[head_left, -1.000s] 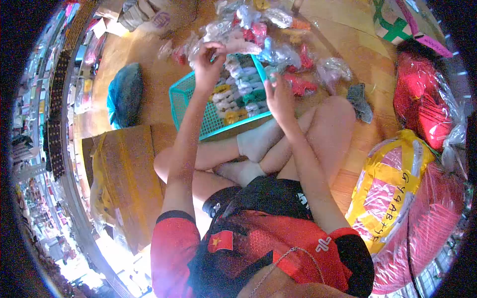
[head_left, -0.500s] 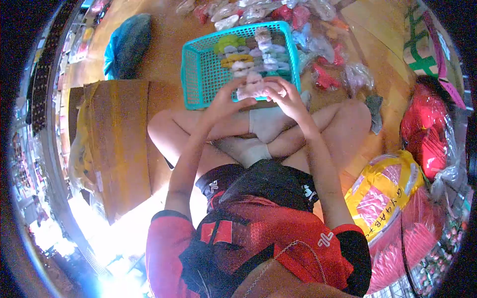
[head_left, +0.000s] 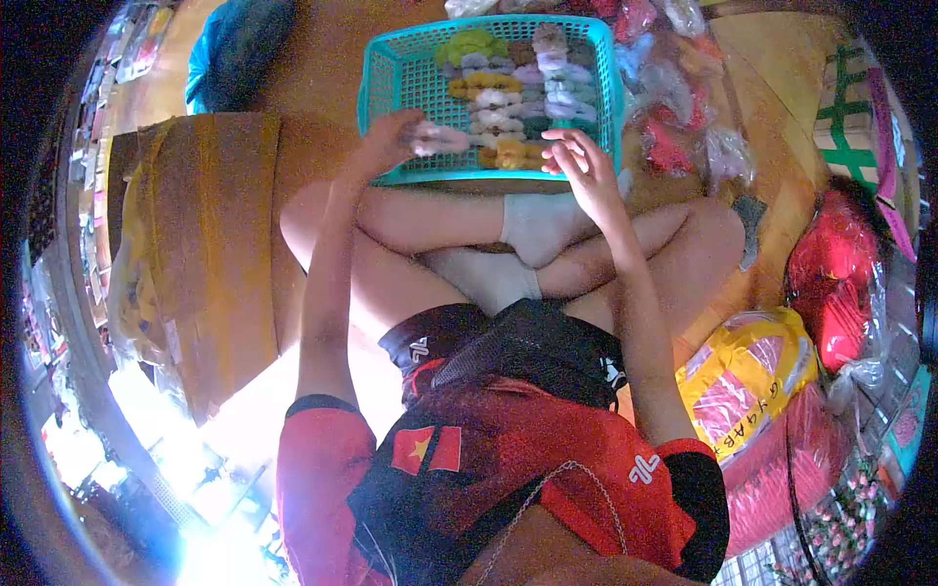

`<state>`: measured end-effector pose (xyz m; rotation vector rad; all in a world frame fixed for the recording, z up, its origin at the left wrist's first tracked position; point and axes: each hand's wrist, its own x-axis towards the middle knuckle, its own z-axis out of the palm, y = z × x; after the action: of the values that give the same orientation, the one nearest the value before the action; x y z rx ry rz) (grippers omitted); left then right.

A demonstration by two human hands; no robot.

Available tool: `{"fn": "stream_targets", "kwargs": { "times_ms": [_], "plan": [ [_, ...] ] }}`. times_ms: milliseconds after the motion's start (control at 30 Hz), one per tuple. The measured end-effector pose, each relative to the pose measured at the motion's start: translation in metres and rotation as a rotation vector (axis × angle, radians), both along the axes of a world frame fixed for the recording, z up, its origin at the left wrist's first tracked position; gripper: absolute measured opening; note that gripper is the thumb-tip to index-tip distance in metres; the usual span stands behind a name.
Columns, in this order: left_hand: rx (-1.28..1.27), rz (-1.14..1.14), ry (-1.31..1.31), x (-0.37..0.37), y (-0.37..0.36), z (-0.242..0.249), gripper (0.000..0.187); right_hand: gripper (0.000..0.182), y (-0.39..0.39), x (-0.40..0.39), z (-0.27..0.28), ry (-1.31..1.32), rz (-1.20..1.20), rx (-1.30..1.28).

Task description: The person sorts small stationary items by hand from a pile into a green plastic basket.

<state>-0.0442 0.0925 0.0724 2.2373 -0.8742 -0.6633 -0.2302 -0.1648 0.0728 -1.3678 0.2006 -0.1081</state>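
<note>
- The yellow-taped bundle (head_left: 747, 376) to the right of your knees carries handwritten dark characters that look like "G Y 4 A R"; the rest you cannot make out.
- Your shorts (head_left: 508, 347) show a small white logo on each leg, too small to read; your red shirt (head_left: 469, 449) bears a red flag patch with a yellow star and a white emblem on the right shoulder.
- The teal basket (head_left: 396, 83) sits on the wooden floor just beyond your crossed legs, its long axis running left to right across your view, its near rim close to your shins.
- Inside the basket, rows of small soft bundles (head_left: 508, 88) in green, yellow, white and pale purple fill the right and middle part; the left part shows bare mesh.
- Your left hand (head_left: 386, 142) is closed around a pale pinkish bundle (head_left: 435, 139) at the basket's near left part; the piece lies roughly level, its long axis pointing right toward the rows.
- Your right hand (head_left: 581, 161) hovers over the basket's near right corner, fingers spread and loosely curled, gripping nothing that shows.
- Plastic-wrapped packets (head_left: 684, 107) lie just right of the basket.
- A cardboard box (head_left: 210, 244) with yellow tape stands left of the basket, beside your left knee.
</note>
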Motion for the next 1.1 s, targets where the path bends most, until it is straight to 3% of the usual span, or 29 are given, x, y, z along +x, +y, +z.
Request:
{"fn": "stream_targets", "kwargs": {
  "times_ms": [100, 300, 400, 500, 600, 700, 800, 1000, 1100],
  "plan": [
    [0.344, -0.228, -0.226, -0.006, -0.012, 0.001, 0.036, 0.024, -0.002, 0.001, 0.001, 0.021, 0.034, -0.049],
    [0.130, -0.189, -0.119, -0.012, -0.008, -0.019, 0.039, 0.024, -0.002, 0.002, 0.003, 0.032, 0.044, 0.000],
    [0.221, -0.194, 0.030, -0.011, -0.007, -0.013, 0.035, 0.023, -0.001, 0.002, 0.004, 0.034, 0.050, 0.006],
    [0.140, -0.156, 0.312, 0.003, 0.011, -0.031, 0.031, 0.023, -0.002, 0.002, 0.004, 0.036, 0.055, 0.009],
    [0.284, -0.163, 0.527, 0.009, 0.000, -0.017, 0.035, 0.024, -0.002, 0.001, 0.003, 0.047, 0.058, 0.015],
    [0.415, -0.275, 0.284, 0.012, -0.008, -0.022, 0.039, 0.023, -0.002, 0.001, 0.000, 0.026, 0.062, 0.008],
    [0.409, -0.214, 0.213, 0.010, -0.004, -0.033, 0.037, 0.020, -0.002, 0.002, -0.007, -0.006, 0.046, 0.008],
    [0.352, -0.224, 0.278, 0.010, -0.009, -0.028, 0.031, 0.018, -0.002, 0.001, -0.007, -0.027, 0.018, 0.033],
    [0.489, -0.270, 0.287, 0.017, -0.015, -0.035, 0.028, 0.018, -0.001, -0.001, -0.005, -0.014, 0.020, 0.044]
  ]
}}
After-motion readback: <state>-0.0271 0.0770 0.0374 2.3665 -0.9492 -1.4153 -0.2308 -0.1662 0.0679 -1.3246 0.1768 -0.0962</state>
